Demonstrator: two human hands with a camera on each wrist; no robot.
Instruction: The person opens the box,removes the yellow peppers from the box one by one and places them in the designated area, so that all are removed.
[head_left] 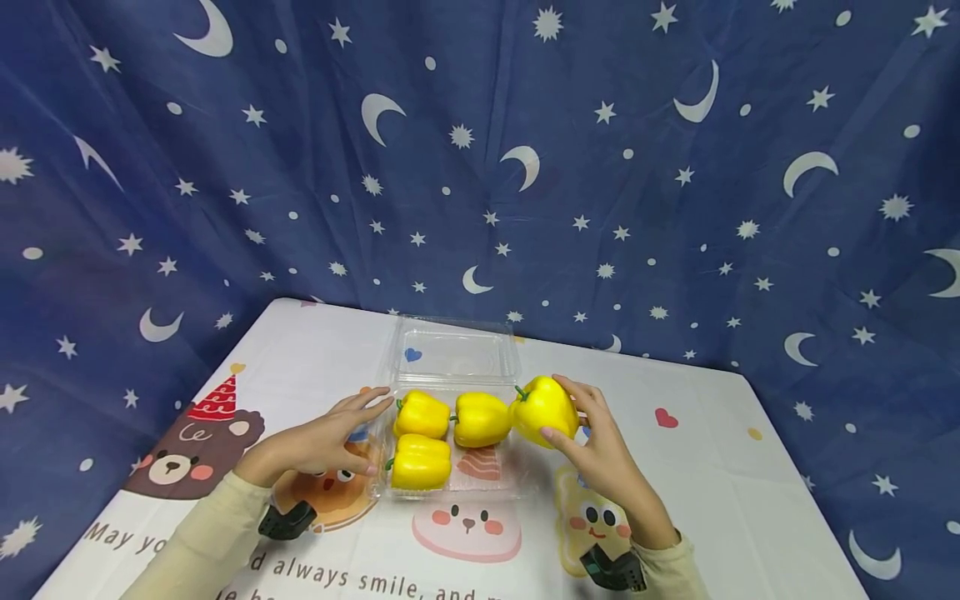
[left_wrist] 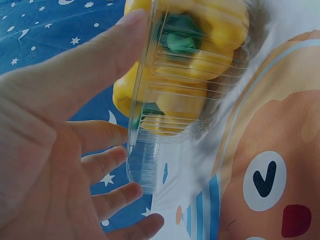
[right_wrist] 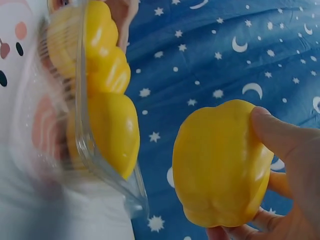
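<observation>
Here, I have the right hand (head_left: 604,454) with its fingers clamped on a yellow pepper (head_left: 546,410), raised just beside the clear container (head_left: 480,495), while the left hand (head_left: 326,442) has its fingers apart along the opposite wall. I judge this as loading, the next move calling for lowering into the bare near-right corner; three more peppers (head_left: 482,419) occupy the rest, the lid (head_left: 457,354) folded back.

Soft light, dimmer wrist views
</observation>
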